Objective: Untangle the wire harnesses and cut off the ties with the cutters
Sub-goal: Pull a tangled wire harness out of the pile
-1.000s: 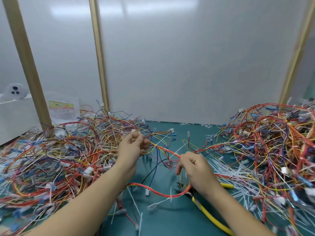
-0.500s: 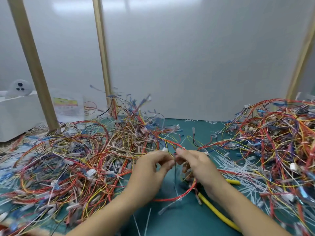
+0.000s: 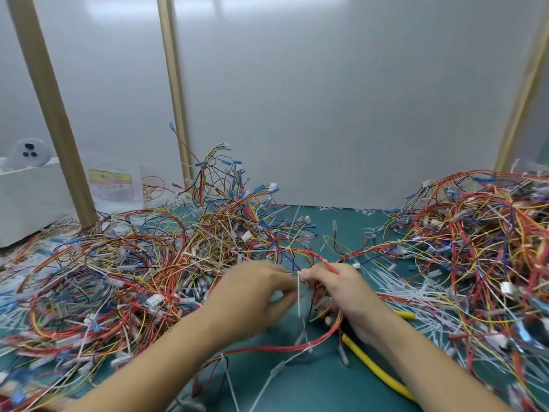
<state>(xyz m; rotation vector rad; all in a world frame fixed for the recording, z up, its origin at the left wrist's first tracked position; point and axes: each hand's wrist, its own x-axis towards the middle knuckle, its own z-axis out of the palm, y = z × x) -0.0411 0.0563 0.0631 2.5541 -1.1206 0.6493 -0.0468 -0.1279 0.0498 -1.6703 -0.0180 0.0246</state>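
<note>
Both the left fingers (image 3: pixel 282 279) and right fingers (image 3: pixel 310 274) are pinching a red harness (image 3: pixel 267 348) beside its white tie (image 3: pixel 298 295), which is hanging down between them, over the tabletop's (image 3: pixel 312 388) middle. Yellow-handled cutters (image 3: pixel 374 368) are lying beneath the right wrist. Tangled harness piles (image 3: pixel 104 278) are covering the tabletop toward its left and right edges.

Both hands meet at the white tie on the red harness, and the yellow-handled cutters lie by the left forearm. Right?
No. The head view shows the yellow-handled cutters beside the right forearm, not the left. The left hand and right hand do meet at the white tie on the red harness.
</note>
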